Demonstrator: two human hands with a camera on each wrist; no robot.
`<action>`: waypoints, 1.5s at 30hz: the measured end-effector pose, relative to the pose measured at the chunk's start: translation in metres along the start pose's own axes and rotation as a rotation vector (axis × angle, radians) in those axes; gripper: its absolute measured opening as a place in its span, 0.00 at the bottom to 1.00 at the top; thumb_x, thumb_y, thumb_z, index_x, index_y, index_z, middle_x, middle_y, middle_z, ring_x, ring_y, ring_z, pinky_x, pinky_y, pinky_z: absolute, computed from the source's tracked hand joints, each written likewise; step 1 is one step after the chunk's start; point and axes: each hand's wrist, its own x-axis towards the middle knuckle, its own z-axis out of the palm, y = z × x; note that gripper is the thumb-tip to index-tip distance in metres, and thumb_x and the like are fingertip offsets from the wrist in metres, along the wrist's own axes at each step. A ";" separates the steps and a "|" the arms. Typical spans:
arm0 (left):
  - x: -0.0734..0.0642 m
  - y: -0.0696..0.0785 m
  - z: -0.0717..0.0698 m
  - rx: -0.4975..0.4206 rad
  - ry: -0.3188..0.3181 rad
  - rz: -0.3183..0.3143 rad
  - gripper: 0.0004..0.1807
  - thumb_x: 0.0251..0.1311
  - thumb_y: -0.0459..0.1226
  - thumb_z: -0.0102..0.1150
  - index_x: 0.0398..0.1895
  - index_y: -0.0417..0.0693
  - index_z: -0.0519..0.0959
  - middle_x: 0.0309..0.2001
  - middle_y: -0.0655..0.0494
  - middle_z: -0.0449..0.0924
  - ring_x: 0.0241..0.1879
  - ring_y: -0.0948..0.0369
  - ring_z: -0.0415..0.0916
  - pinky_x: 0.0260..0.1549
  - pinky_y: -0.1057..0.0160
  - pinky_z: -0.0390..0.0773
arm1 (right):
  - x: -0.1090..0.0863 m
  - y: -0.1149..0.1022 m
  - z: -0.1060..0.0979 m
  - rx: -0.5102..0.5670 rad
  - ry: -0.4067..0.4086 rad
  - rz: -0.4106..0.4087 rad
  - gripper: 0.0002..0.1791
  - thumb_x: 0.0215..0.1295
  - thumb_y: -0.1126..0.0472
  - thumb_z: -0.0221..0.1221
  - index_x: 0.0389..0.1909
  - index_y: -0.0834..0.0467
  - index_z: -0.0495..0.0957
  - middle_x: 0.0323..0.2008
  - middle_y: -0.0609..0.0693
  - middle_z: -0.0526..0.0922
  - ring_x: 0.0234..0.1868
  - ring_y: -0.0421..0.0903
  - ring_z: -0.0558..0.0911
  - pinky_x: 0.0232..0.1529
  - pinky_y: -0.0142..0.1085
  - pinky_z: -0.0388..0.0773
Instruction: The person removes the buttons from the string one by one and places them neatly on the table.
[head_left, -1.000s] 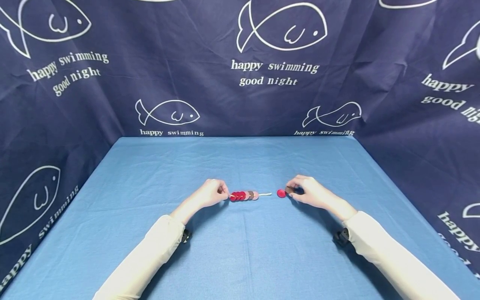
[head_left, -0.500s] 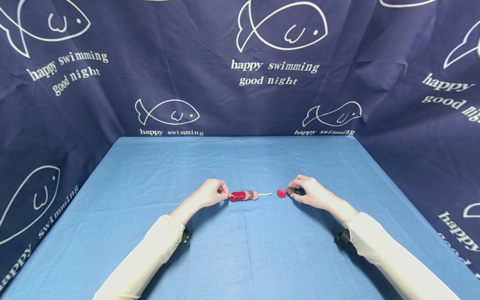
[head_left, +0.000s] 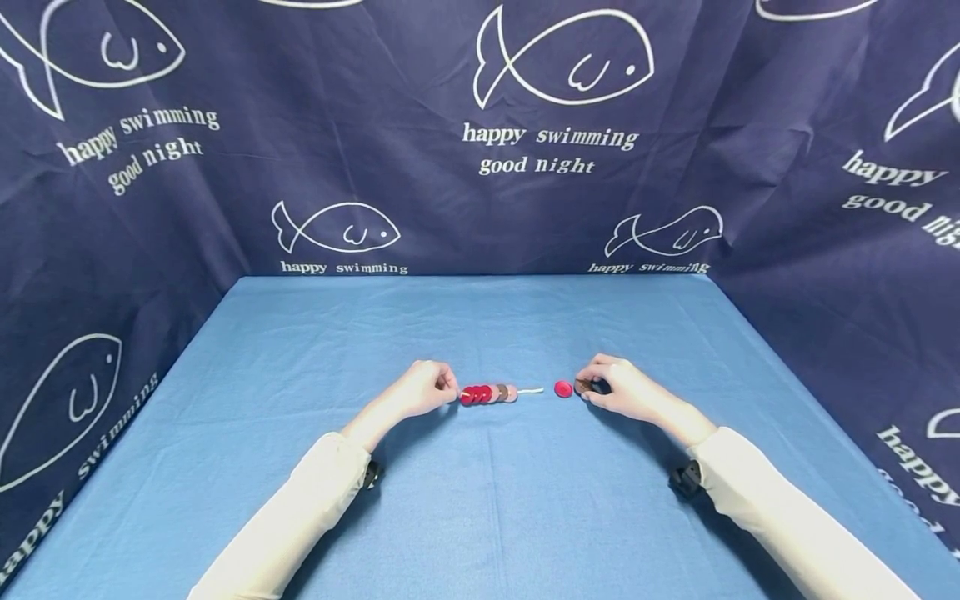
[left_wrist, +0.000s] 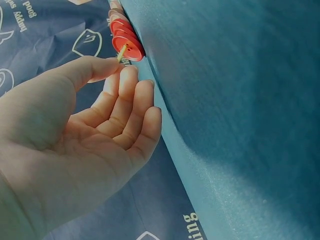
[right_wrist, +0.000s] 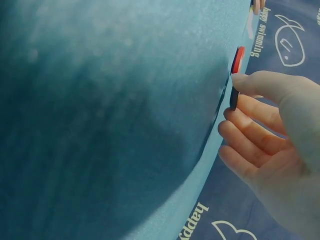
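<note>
In the head view my left hand (head_left: 425, 388) is at the left end of a row of buttons (head_left: 489, 394) strung on a pale string (head_left: 531, 390). Thumb and forefinger pinch the string's end beside the outermost red button (left_wrist: 128, 48). The row runs from red to pink and brown, and the string's other end lies loose to the right. Just past it a single red button (head_left: 563, 389) lies flat. My right hand (head_left: 619, 387) has thumb and fingertips on a dark brown button (head_left: 582, 386) next to that red one; in the right wrist view the thumb partly covers it.
Blue cloth (head_left: 480, 517) covers the table under both hands. Dark blue curtains (head_left: 420, 125) with white fish prints hang along the back and both sides. A black wrist camera (head_left: 686, 477) sits below the right cuff, another (head_left: 371, 473) below the left.
My right hand has shifted slightly right with the brown button, which is now a little farther from the loose red button and lies flatter. The left hand has held still.
</note>
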 end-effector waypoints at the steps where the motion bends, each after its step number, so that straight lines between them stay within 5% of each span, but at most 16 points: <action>1: 0.000 0.000 0.000 0.000 0.000 0.000 0.03 0.53 0.31 0.57 0.25 0.44 0.79 0.21 0.59 0.77 0.19 0.68 0.69 0.24 0.70 0.70 | 0.000 0.000 0.000 -0.003 -0.003 0.002 0.12 0.54 0.66 0.64 0.40 0.62 0.82 0.35 0.50 0.78 0.34 0.44 0.76 0.37 0.37 0.73; 45: 0.001 0.000 0.002 -0.010 -0.009 -0.007 0.03 0.53 0.31 0.56 0.25 0.44 0.79 0.22 0.58 0.78 0.19 0.68 0.70 0.25 0.70 0.71 | 0.000 -0.003 0.002 -0.013 -0.029 -0.001 0.15 0.56 0.66 0.63 0.45 0.65 0.80 0.39 0.53 0.78 0.40 0.48 0.79 0.43 0.43 0.75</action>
